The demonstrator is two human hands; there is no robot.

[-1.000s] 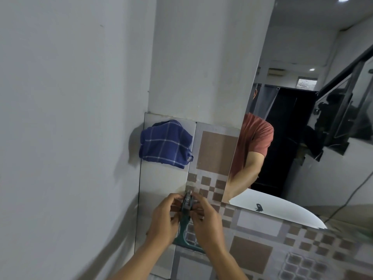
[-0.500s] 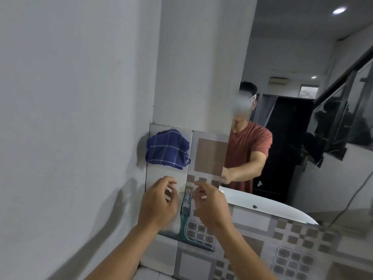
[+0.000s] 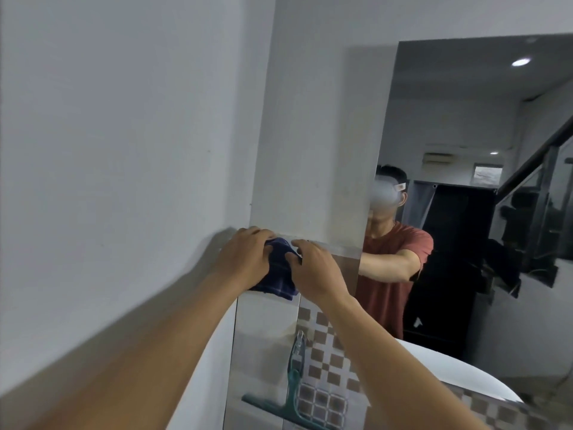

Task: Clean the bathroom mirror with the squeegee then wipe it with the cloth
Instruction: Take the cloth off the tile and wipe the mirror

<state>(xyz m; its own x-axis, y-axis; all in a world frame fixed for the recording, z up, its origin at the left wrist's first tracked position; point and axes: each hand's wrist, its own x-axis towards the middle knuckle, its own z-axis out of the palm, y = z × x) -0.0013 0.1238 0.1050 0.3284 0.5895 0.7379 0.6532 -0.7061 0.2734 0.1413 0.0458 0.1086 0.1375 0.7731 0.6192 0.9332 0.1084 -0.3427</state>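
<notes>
Both hands moved up off squeegee (image 3: 296,389); left hand (image 3: 245,259), right hand (image 3: 316,270) fingers pinching cloth (image 3: 279,274).

Home bathrm, wall mirror (image 3: 465,212), tiled wall (image 3: 325,352), white basin (image 3: 449,370)

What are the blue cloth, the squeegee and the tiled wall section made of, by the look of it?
Cloth: soft woven fabric, likely cotton; it bunches and folds under both hands, with a pale check pattern.
Squeegee: teal moulded plastic, probably; smooth, slightly translucent handle. The blade material is too blurred to tell.
Tiled wall section: glazed ceramic, it seems; a glossy sheen and printed brown squares.
</notes>
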